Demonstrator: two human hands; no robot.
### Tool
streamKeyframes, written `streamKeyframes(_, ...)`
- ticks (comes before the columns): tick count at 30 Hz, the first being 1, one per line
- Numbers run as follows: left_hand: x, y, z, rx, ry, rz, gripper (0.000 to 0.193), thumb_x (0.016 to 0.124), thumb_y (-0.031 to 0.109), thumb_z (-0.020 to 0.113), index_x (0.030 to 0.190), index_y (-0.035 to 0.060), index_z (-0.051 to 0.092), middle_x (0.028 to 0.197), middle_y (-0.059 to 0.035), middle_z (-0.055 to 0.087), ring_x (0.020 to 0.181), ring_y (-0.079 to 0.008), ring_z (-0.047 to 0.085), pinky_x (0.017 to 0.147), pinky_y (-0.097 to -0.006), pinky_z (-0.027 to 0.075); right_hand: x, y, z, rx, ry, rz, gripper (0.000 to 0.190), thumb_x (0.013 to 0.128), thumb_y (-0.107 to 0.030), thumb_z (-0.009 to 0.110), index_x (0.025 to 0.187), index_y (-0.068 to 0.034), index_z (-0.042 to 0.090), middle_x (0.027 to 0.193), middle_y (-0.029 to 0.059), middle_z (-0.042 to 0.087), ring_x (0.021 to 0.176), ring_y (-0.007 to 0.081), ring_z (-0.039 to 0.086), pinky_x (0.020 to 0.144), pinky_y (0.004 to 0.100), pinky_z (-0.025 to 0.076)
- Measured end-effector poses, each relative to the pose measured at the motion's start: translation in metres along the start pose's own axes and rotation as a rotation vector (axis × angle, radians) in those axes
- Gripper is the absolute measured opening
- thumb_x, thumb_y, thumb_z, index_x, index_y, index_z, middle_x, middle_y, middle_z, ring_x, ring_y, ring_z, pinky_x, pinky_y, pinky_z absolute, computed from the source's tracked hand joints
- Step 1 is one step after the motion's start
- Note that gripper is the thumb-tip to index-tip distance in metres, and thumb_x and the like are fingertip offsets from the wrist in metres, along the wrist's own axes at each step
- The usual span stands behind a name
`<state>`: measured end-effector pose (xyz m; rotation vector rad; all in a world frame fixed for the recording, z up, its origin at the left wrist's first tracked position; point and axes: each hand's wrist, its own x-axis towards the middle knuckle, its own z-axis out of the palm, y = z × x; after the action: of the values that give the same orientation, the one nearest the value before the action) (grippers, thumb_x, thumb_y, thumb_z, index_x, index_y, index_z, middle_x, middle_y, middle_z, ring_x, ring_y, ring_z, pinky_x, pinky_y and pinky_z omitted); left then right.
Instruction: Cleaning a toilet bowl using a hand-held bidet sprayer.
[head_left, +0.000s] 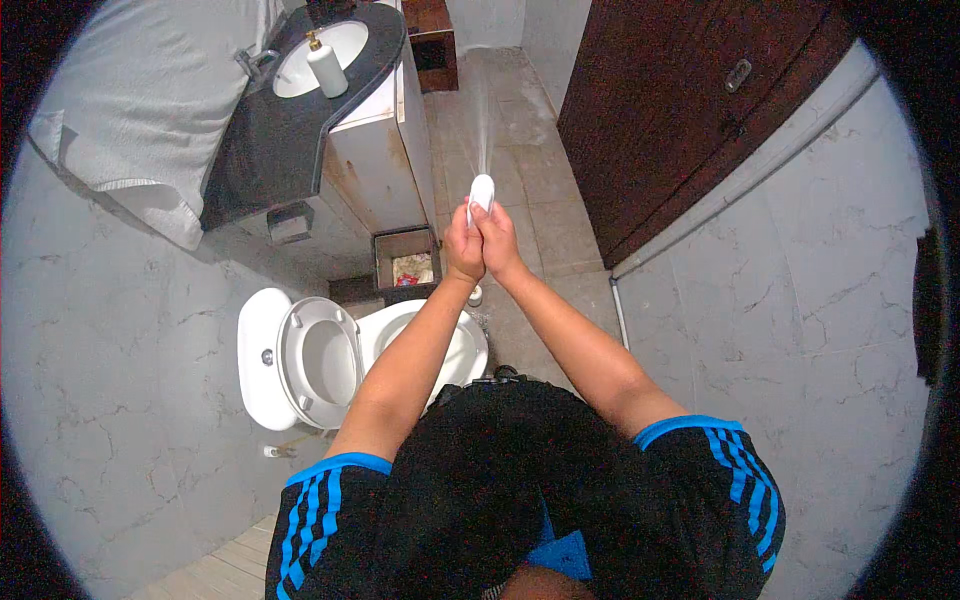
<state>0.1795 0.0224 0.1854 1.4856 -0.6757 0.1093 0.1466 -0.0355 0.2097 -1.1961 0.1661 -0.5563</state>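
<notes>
Both hands are stretched forward around a white hand-held sprayer (482, 191). My left hand (464, 246) wraps it from the left, and my right hand (498, 238) closes on it from the right with the thumb on top. From the sprayer's head, fine jets of water (484, 139) fan away from me over the tiled floor (517, 180). The fingers hide the lower part of the sprayer, and its hose cannot be made out.
A white toilet (264, 390) with its lid raised stands at my left, partly behind my left forearm. Beyond it are a waste bin (405, 232) and a dark counter (262, 157) with a basin (352, 56) and a soap dispenser (328, 71). A brown door (660, 127) is on the right.
</notes>
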Motion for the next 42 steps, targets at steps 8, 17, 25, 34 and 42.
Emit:
streamKeyframes(8, 0.002, 0.001, -0.013, -0.058, 0.004, 0.027, 0.045, 0.083, 0.038, 0.037, 0.103, -0.0012, 0.046, 0.082, -0.0189, 0.056, 0.077, -0.0273, 0.056, 0.065, -0.0341, 0.042, -0.002, -0.001, 0.015, -0.027, 0.009, -0.01, 0.019, 0.084, -0.024, 0.048, 0.085, -0.004, 0.049, 0.075, -0.0003, 0.05, 0.07, 0.0065, 0.046, 0.061, 0.0226, 0.04)
streamKeyframes(17, 0.008, 0.024, -0.023, -0.058, -0.006, 0.01, 0.042, 0.083, 0.037, 0.037, 0.098, -0.0012, 0.047, 0.074, -0.0164, 0.054, 0.068, -0.027, 0.054, 0.061, -0.0332, 0.041, -0.002, -0.008, 0.029, 0.031, 0.021, 0.003, 0.018, 0.084, -0.022, 0.048, 0.083, -0.004, 0.047, 0.075, -0.0004, 0.049, 0.069, 0.0062, 0.046, 0.061, 0.0225, 0.04)
streamKeyframes(25, 0.009, 0.029, -0.022, -0.038, 0.031, -0.018, 0.042, 0.082, 0.034, 0.039, 0.104, -0.0005, 0.047, 0.074, -0.0189, 0.057, 0.069, -0.0288, 0.058, 0.059, -0.0354, 0.042, 0.003, 0.0, 0.025, -0.057, 0.029, -0.033, 0.019, 0.084, -0.023, 0.049, 0.083, -0.004, 0.047, 0.073, -0.0006, 0.049, 0.069, 0.0059, 0.045, 0.059, 0.0222, 0.039)
streamKeyframes(34, 0.012, 0.018, -0.021, -0.087, 0.042, 0.004, 0.044, 0.081, 0.037, 0.04, 0.102, -0.0008, 0.047, 0.072, -0.0155, 0.056, 0.068, -0.0246, 0.056, 0.061, -0.033, 0.042, 0.004, -0.001, 0.029, -0.121, 0.051, -0.077, 0.02, 0.084, -0.024, 0.049, 0.083, -0.004, 0.048, 0.073, -0.0004, 0.049, 0.068, 0.0072, 0.045, 0.061, 0.0236, 0.039)
streamKeyframes(42, 0.011, 0.005, -0.022, -0.138, 0.048, 0.009, 0.041, 0.083, 0.036, 0.039, 0.097, -0.0011, 0.048, 0.072, -0.0133, 0.055, 0.067, -0.0212, 0.054, 0.059, -0.0318, 0.041, 0.0, -0.01, 0.035, -0.17, 0.04, -0.069, 0.018, 0.084, -0.022, 0.049, 0.083, -0.004, 0.048, 0.074, 0.0003, 0.05, 0.069, 0.0073, 0.045, 0.062, 0.0234, 0.039)
